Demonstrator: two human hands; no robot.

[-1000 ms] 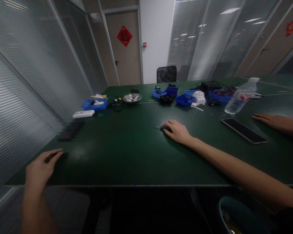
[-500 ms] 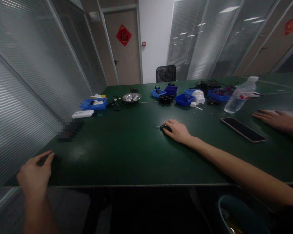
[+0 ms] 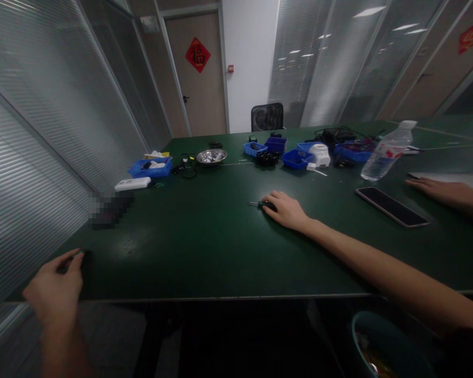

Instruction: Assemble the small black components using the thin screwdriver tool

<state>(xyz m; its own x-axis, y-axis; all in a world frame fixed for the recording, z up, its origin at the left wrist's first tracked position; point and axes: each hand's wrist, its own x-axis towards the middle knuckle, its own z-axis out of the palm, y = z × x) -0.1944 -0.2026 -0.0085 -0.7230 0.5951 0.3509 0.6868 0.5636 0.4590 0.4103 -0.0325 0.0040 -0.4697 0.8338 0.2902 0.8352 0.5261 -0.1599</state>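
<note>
My right hand [image 3: 286,210] rests on the green tabletop [image 3: 205,247], its fingers closed round a screwdriver [image 3: 268,206]. The screwdriver's thin metal shaft points left, and part of its dark handle is covered by my fingers. At the table's left front, my left hand [image 3: 57,283] has thumb and fingertips pressed together. A little green and black shows at those fingertips, too small to name. Right of my right hand lies a phone [image 3: 392,207], screen up.
Another person's hand [image 3: 445,193] lies at the right, near a tilted plastic bottle [image 3: 388,152]. Farther back stand blue trays [image 3: 297,159], a metal bowl [image 3: 212,157], and a blue box [image 3: 150,168] beside a white power strip [image 3: 133,184]. A bin [image 3: 357,336] is below the table edge.
My left thumb and fingertips have come closer together, with a bit of green now showing there. My right hand and the screwdriver stay put. The other person's hand has shifted slightly.
</note>
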